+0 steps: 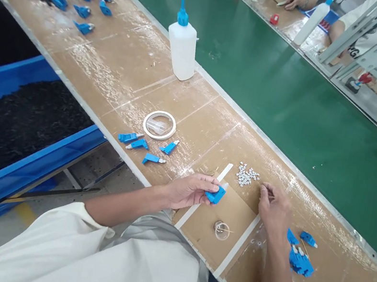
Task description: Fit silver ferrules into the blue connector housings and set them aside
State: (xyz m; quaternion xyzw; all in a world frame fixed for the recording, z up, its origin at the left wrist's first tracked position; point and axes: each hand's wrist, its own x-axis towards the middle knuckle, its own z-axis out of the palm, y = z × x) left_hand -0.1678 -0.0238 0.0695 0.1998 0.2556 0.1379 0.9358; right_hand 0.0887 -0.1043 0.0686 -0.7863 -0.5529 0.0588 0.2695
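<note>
My left hand (pixel 191 189) is closed around a small blue plastic connector (pixel 216 195), held just above a cardboard pad (pixel 206 227) taped to the bench. My right hand (pixel 273 208) hovers to the right of it with fingertips pinched together; what they hold is too small to make out. A heap of several tiny white pieces (pixel 247 174) lies just beyond both hands. A small clear round cup (pixel 222 229) sits on the pad below the hands.
Several blue connectors (pixel 299 260) lie right of my right arm, more (pixel 146 146) to the left beside a white tape ring (pixel 159 124). A white squeeze bottle (pixel 182 45) stands farther back. A green conveyor belt (pixel 292 91) runs behind; another person's hand (pixel 296 0) works across it.
</note>
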